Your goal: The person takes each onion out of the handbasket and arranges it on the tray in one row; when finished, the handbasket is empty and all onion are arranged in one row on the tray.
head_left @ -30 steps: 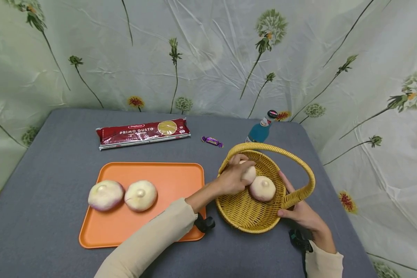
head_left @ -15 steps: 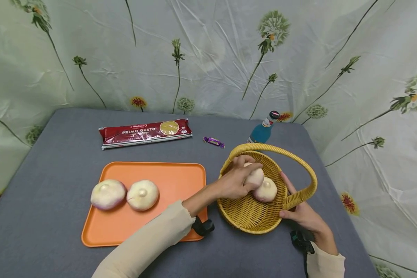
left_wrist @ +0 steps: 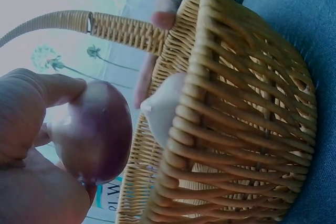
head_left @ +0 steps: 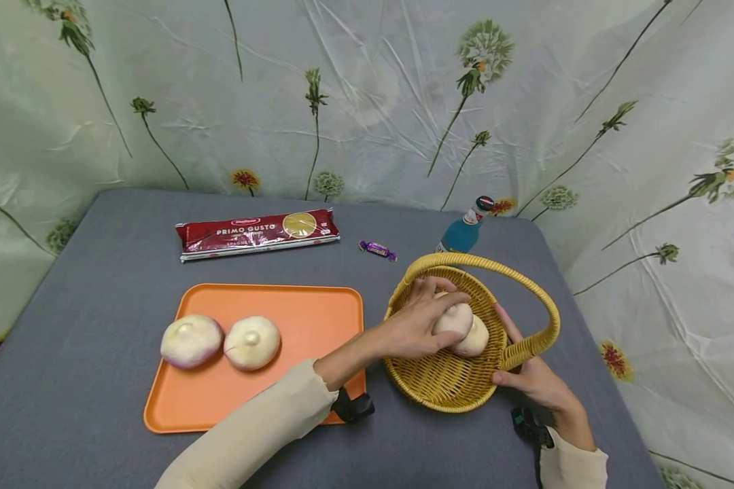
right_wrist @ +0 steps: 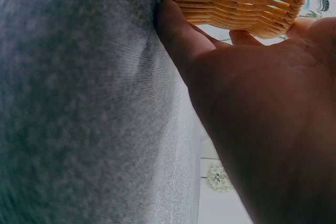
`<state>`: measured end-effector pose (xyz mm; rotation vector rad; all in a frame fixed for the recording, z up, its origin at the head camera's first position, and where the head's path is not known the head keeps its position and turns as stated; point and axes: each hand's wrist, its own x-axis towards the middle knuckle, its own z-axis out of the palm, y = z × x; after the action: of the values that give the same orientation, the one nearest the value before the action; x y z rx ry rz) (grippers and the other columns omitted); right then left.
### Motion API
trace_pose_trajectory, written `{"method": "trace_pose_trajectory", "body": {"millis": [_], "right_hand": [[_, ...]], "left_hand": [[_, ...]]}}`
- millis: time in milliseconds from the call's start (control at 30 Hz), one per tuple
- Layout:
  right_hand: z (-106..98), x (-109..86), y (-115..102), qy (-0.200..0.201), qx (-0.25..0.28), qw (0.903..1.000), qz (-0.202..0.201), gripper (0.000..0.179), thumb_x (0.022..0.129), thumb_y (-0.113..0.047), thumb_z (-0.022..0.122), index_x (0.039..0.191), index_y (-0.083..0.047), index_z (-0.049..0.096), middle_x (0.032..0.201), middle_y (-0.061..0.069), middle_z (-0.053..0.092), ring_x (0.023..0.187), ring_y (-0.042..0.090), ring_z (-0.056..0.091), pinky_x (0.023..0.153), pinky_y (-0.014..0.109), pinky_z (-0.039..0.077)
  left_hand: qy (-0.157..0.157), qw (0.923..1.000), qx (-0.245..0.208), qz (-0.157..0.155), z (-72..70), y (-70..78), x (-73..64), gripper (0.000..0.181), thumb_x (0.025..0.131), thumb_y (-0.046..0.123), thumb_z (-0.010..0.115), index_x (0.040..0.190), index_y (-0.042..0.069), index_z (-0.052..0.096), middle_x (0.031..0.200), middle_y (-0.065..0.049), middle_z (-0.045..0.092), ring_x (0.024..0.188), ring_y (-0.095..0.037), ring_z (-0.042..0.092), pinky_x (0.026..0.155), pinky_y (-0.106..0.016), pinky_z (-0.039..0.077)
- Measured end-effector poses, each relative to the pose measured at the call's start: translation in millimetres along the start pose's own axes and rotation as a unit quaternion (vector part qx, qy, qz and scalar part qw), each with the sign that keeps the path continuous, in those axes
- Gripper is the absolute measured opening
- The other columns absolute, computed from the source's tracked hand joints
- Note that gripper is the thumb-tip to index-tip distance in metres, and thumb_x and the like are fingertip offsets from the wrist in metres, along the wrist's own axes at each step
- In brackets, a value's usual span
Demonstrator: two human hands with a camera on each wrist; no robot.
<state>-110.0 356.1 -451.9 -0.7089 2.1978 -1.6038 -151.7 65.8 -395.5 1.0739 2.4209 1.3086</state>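
Note:
My left hand (head_left: 418, 322) grips a white and purple turnip (left_wrist: 100, 135), thumb and fingers curved round its sides. In the left wrist view this turnip is beyond the basket's rim, its purple underside showing. The yellow wicker basket (head_left: 434, 387) stands on the table, its tall handle arching over the right side. Inside sits a second turnip (head_left: 478, 339), partly covered by the held one. My right hand (head_left: 541, 380) holds the basket's right side near the handle's foot, thumb at the front and fingers spread along the outer wall. Its palm faces the wicker in the right wrist view.
An orange tray (head_left: 318, 326) to the left bears two turnips (head_left: 251, 343). Behind it lie a red spaghetti packet (head_left: 257, 234) and a purple-wrapped candy (head_left: 378, 250). A blue bottle (head_left: 461, 234) stands just behind the basket. A floral cloth (head_left: 379, 136) hangs at the table's back.
My left hand has moved the turnip slightly right and nearer within the basket area, so it now overlaps the other turnip more. The right hand keeps its place on the basket.

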Motion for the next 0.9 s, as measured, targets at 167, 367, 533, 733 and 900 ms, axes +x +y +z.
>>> {"method": "trace_pose_trajectory", "body": {"millis": [167,367,533,733,900], "right_hand": [[0.4,0.0,-0.4,-0.002,0.001,1.0,-0.003,0.11,0.088,0.005,0.071,0.161,-0.014,-0.007,0.163,0.03,-0.012,0.148,-0.005,0.017,0.106,0.011,0.034],[0.4,0.1,-2.0,-0.001,0.001,1.0,-0.001,0.109,0.088,0.005,0.071,0.161,-0.014,-0.008,0.162,0.032,-0.013,0.147,-0.006,0.018,0.105,0.011,0.036],[0.9,1.1,-1.5,-0.005,0.008,1.0,0.0,0.109,0.088,0.007,0.07,0.161,-0.015,-0.008,0.162,0.032,-0.013,0.147,-0.006,0.02,0.103,0.014,0.04],[1.7,1.7,-1.4,-0.01,0.02,0.9998,-0.003,0.109,0.088,0.006,0.07,0.161,-0.014,-0.009,0.161,0.033,-0.014,0.146,-0.006,0.023,0.101,0.016,0.043],[1.3,1.4,-1.5,-0.005,0.016,0.9998,-0.008,0.109,0.088,0.005,0.071,0.161,-0.013,-0.008,0.161,0.033,-0.014,0.148,-0.003,0.02,0.104,0.013,0.038]], "left_hand": [[-0.001,0.9999,-0.01,0.005,-1.7,3.2,-3.4,0.05,0.096,0.025,0.067,0.144,0.016,0.052,0.145,-0.008,0.036,0.139,-0.023,0.025,0.117,-0.045,0.023],[0.0,0.9998,-0.006,0.016,-3.1,4.6,-9.0,0.048,0.097,0.025,0.065,0.143,0.018,0.053,0.144,-0.007,0.037,0.137,-0.026,0.027,0.112,-0.044,0.03],[-0.002,0.9999,-0.012,0.012,-6.9,6.2,-18.5,0.048,0.096,0.027,0.065,0.142,0.019,0.054,0.143,-0.007,0.039,0.134,-0.029,0.03,0.103,-0.04,0.037],[-0.003,0.9999,-0.013,0.011,-11.2,8.7,-27.3,0.05,0.096,0.027,0.066,0.143,0.018,0.054,0.143,-0.007,0.04,0.131,-0.027,0.031,0.098,-0.037,0.039],[-0.01,0.9997,-0.013,0.021,-14.3,11.6,-32.6,0.051,0.096,0.028,0.066,0.144,0.019,0.053,0.146,-0.006,0.038,0.127,-0.024,0.031,0.097,-0.034,0.04]]}}
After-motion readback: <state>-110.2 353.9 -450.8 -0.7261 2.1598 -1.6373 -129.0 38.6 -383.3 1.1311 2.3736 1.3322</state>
